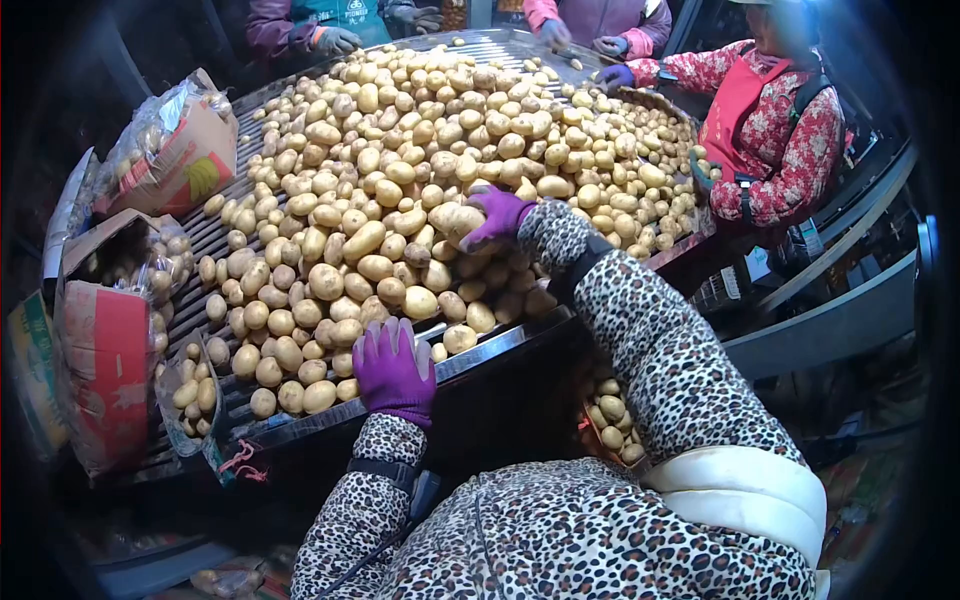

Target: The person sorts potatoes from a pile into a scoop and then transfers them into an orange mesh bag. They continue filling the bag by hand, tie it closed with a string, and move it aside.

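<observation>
A big heap of potatoes (365, 238) covers the slatted metal table (190, 310) in front of me. My right hand (498, 216), in a purple glove, reaches into the middle of the heap. Its fingers are closed on the end of a large potato (455, 222). My left hand (395, 372), gloved in purple too, lies palm down at the table's near edge, with its fingers stretched out against the potatoes there. Its palm is hidden. Close by that hand is a single yellow potato (459, 339), beside a bare strip of slats.
Cardboard boxes (107, 365) with bagged potatoes stand on the left, beside a small open bag (190, 395) of potatoes. A person in a red apron (735, 110) works at the right. Two people's gloved hands (340, 40) show across the table. More potatoes (612, 410) sit below the edge.
</observation>
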Tool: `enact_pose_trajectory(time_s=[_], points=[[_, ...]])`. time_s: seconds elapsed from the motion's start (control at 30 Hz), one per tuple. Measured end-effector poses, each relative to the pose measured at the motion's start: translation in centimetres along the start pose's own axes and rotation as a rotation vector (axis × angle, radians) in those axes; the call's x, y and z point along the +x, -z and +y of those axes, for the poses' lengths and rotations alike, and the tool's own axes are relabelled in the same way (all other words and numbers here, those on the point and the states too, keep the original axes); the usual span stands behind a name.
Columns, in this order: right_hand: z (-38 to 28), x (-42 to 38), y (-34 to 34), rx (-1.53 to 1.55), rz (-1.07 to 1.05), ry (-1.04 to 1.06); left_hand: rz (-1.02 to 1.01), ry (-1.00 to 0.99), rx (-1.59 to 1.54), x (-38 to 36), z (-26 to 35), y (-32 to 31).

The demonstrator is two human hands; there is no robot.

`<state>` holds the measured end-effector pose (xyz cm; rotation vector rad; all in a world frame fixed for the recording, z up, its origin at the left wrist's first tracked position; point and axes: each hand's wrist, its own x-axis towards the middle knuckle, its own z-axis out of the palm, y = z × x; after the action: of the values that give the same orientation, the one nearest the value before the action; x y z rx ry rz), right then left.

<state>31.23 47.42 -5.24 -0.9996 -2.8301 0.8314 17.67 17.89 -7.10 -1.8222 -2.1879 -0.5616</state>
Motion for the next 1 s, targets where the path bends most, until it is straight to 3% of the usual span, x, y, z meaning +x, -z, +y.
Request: enact_pose_trajectory(time_s=[0.17,0.3,0.47,0.57,0.6,0.67,0.7,0.77,0.83,0.87,0.9,0.93,0.97,1.0], points=[[2.0,-1.0,0.1,-0.047,-0.077,0.084,0.035,-0.001,0.005,0.1,0.1,-0.1],[1.3,0.4,-0.5,-0.003,-0.080,-0.056,0.018,-0.011,0.012,0.2,0.2,0.1],[0.5,-0.2,0.3,0.083,-0.026,-0.012,0.020,-0.025,0.012,0.2,0.2,-0.1],[-1.2,-3.6,1.0,0.896,0.041,0.024,0.006,-0.023,-0.013,0.3,0.3,0.0],[-1.1,-4.4,0.1,1.187,0.061,0.135,0.043,-0.038,0.017,0.1,0.4,-0.1],[-5.9,-10.0,0.4,1.904,0.020,0.061,0.021,-0.031,0.019,0.0,0.3,-0.2],[-6.1,-11.1,-0.7,2.101,-0.098,0.245,0.009,-0.028,0.021,0.0,0.2,-0.4],[-7.8,-14.5,-2.6,2.276,-0.144,0.309,0.082,-0.074,0.042,-0.4,-0.5,-1.5],[-8.5,-17.8,-4.5,2.228,-0.030,0.260,0.119,-0.076,0.039,-0.5,-0.2,-1.2],[-8.4,-19.4,-5.4,1.950,0.114,0.243,0.139,-0.110,-0.092,-0.4,-0.4,-1.4],[-7.6,-20.3,-6.2,1.235,0.337,0.291,0.165,-0.146,-0.226,-0.3,-0.2,-1.5],[-7.6,-21.8,-6.6,0.768,0.469,0.280,0.166,-0.190,-0.373,-0.6,1.4,-0.5],[-7.9,-23.8,-7.0,0.507,0.540,0.247,0.150,-0.240,-0.520,-1.6,3.3,-0.3],[-8.0,-25.3,-7.7,1.185,0.384,0.227,0.042,-0.089,-0.796,-2.7,5.9,0.1]])
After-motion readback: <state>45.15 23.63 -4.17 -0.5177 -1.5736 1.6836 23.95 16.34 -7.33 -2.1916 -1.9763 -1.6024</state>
